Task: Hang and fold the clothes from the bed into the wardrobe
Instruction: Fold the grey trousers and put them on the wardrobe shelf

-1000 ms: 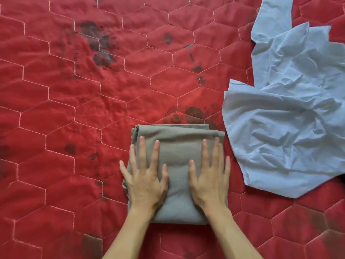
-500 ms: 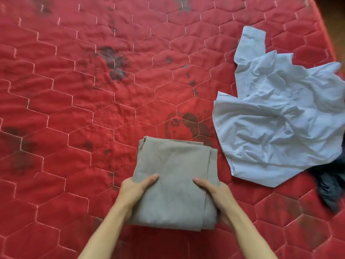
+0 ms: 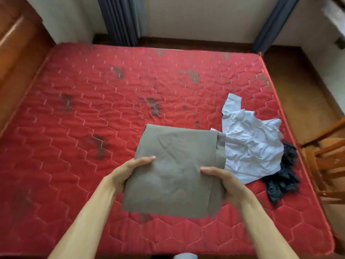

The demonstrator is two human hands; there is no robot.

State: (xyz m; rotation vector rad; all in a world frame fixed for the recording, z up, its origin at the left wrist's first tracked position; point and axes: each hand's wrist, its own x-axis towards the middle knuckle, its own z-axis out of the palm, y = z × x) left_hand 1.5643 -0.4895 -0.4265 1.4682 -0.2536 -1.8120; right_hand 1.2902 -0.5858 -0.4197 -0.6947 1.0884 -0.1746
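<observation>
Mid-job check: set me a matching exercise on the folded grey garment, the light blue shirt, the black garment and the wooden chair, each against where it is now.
Things:
1. folded grey garment
2. light blue shirt
3. black garment
4. wooden chair

Places:
A. standing off the right side of the mattress
B. spread crumpled, its left edge hidden behind the held garment
C. held up by the left hand and the right hand
D. bunched nearest the mattress's right edge

Pairs: 1-C, 2-B, 3-D, 4-A

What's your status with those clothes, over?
Left hand, right hand grip folded grey garment above mattress. Blue shirt, dark garment lie crumpled at right. Nothing blocks the hands.
</observation>
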